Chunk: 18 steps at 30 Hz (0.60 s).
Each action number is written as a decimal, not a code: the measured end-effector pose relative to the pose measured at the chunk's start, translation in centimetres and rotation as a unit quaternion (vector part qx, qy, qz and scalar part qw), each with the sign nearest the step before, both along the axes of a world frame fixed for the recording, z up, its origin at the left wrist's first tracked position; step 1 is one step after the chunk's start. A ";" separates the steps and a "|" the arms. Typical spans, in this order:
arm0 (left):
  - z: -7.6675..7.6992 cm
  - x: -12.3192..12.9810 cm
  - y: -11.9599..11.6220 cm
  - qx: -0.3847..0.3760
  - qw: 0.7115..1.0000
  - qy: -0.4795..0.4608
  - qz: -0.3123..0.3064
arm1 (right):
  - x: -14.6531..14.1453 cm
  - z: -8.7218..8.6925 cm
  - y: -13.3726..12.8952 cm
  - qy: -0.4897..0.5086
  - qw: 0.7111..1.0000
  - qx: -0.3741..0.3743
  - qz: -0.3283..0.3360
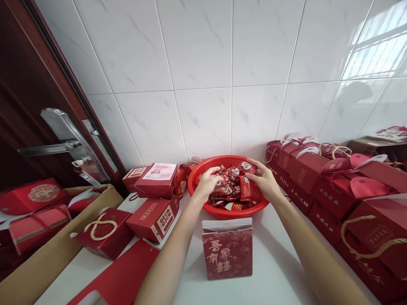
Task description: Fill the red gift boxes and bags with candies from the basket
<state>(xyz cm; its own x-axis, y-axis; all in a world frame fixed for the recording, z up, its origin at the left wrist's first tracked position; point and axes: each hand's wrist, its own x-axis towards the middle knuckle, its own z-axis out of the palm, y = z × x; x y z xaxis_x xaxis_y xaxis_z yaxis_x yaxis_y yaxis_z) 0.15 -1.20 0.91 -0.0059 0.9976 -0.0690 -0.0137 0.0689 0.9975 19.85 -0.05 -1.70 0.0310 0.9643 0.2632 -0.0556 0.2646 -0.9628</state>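
Note:
My left hand (208, 183) reaches into a red plastic basket (193, 189) from the left, its fingers curled over small red wrapped sweets (227, 190); what lies between them is partly hidden. On the basket's right side, my right hand (264, 180) has thumb and fingers around a dark red wrapped sweet (247, 167). A brighter red packet (249, 189) rests among the sweets, close under that hand. In front of the basket, between my forearms, an upright dark red gift box (228, 255) with pale lettering stands with its top flaps unfastened.
Stacked red gift boxes (330, 186) with rope handles line the right side. More red boxes (152, 218) lie at left, beside a cardboard carton (60, 241). A tiled wall (203, 123) rises behind the basket. A wooden door with a metal handle (63, 146) is at far left.

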 end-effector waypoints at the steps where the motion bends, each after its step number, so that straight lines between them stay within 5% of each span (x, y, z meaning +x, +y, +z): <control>1: 0.0 0.0 0.1 0.009 1.000 0.003 0.009 | 0.1 -0.3 0.3 0.004 1.000 0.005 -0.029; 7: -0.3 0.0 0.3 0.045 0.997 0.065 -0.003 | 0.8 -1.0 2.7 -0.014 0.989 0.017 -0.144; 13: -0.6 -0.3 -0.3 0.022 0.954 0.172 -0.246 | -0.8 0.2 4.7 -0.141 0.983 0.053 -0.109; 18: -0.8 -0.2 -0.3 -0.009 0.941 0.193 -0.276 | -1.5 1.2 3.0 -0.262 0.945 0.111 -0.162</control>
<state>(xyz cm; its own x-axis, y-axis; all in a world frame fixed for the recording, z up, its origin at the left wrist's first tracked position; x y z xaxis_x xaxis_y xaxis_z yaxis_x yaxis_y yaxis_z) -0.01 -1.54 0.07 0.4853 0.8545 -0.1852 0.3927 -0.0238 0.9194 18.36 2.91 -0.50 0.1245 0.8461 0.5183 0.5319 0.3841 -0.7547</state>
